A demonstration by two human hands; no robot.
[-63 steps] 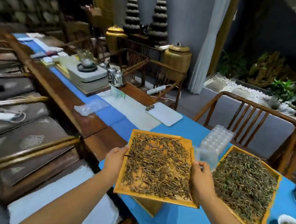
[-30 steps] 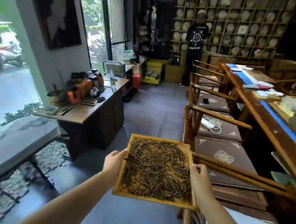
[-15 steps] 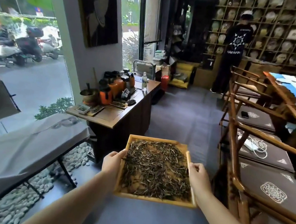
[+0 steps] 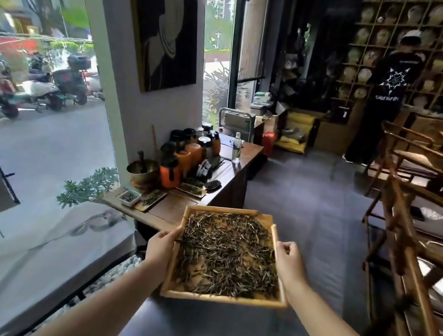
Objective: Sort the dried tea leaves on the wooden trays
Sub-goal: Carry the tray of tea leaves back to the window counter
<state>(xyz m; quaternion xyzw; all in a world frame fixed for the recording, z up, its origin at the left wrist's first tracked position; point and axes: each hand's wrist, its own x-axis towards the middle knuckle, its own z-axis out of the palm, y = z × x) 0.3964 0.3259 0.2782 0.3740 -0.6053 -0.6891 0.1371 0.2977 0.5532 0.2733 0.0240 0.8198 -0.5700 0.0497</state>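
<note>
I hold one shallow wooden tray [image 4: 223, 300] level in front of me, above the grey floor. Dark dried tea leaves [image 4: 228, 252] cover most of its bottom, with bare wood showing near the front left corner. My left hand [image 4: 162, 245] grips the tray's left rim, thumb on top. My right hand [image 4: 288, 260] grips the right rim the same way. The other trays from the table are out of view.
A wooden side desk [image 4: 212, 183] with jars, a brass bowl and small dishes of tea stands just ahead on the left, by the window. Wooden chairs [image 4: 408, 253] line the right. A person in black [image 4: 385, 85] stands at the far shelves. Grey floor lies between.
I lifted the tray off the blue table and turned left with it, away from the table into the room. The side desk has come nearer. Both hands kept their grip.
</note>
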